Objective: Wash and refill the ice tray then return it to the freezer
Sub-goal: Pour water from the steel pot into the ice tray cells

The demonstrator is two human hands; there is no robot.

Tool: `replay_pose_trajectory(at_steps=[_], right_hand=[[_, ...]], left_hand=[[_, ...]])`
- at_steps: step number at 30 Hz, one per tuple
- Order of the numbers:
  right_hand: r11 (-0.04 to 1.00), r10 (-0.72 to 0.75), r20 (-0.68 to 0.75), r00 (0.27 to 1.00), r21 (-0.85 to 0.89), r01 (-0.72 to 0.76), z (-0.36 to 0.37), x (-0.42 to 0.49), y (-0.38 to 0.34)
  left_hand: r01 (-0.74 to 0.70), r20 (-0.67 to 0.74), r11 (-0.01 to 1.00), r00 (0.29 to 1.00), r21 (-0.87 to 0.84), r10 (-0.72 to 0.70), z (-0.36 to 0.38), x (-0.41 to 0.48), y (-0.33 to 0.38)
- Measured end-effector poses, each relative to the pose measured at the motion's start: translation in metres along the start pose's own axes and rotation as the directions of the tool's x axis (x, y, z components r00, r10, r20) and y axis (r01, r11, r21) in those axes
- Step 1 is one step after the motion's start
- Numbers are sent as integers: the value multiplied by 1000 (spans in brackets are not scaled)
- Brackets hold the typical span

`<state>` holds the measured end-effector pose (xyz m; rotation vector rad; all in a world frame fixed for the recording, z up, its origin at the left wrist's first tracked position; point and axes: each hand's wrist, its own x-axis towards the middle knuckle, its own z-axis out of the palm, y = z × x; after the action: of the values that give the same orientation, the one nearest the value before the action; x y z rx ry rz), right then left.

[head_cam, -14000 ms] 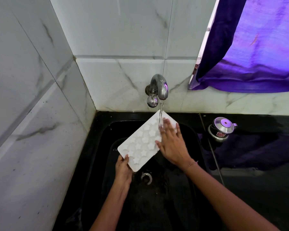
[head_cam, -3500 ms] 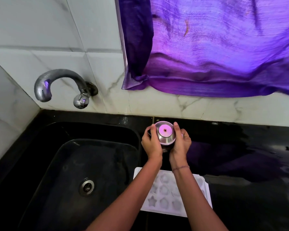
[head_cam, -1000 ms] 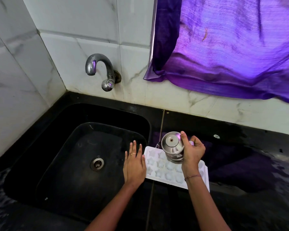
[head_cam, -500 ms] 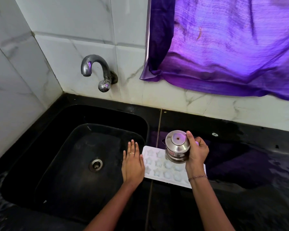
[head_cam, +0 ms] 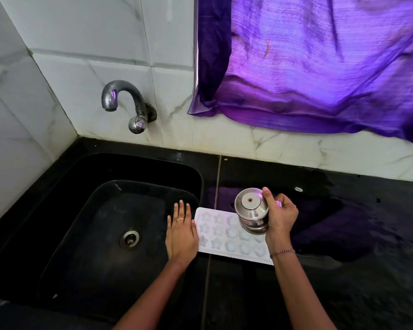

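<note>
The ice tray (head_cam: 221, 236) lies flat on the black counter (head_cam: 343, 294), just right of the sink, long side running left to right, white with star-shaped cells facing up. The cells at its left end show crisp star outlines; those toward the right look glossy and bluish. I cannot tell whether a stream is falling into them.

My left hand (head_cam: 181, 232) is down flat, palm to the surface, fingers straight and close together, pointing away from me. Its edge sits right against the tray's left end, on the strip between the sink and the tray. It grips nothing. There's a ring (head_cam: 180, 219) on one finger.

My right hand (head_cam: 280, 216) is wrapped round a small steel pot (head_cam: 252, 211), fingers curled behind it, thumb up along its side near the lid. The pot hangs over the tray's far right part, covering some cells, its round lid with a small knob turned up toward me. A thin bracelet (head_cam: 282, 252) sits on that wrist, which crosses the tray's right end.

Out to the left, the black sink (head_cam: 105, 163) with its metal drain (head_cam: 129, 238) in the basin floor. Above it on the back wall, a curved metal tap (head_cam: 129, 101), spout bent left, no water running. Pale marbled tiles (head_cam: 105, 32) cover the walls, and a purple curtain (head_cam: 320, 67) hangs over the upper right, its hem above the counter. The counter's right side shines wet.
</note>
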<state>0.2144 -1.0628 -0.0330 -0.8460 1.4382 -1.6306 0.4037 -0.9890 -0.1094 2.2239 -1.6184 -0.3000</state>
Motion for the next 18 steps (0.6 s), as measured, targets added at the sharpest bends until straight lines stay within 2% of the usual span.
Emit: replay_pose_trajectory(at_steps=[18], right_hand=[[990,-105,35,994,-92,108,3,-2,1]], left_hand=[[9,3,999,1000,32,-9,3,1,-2]])
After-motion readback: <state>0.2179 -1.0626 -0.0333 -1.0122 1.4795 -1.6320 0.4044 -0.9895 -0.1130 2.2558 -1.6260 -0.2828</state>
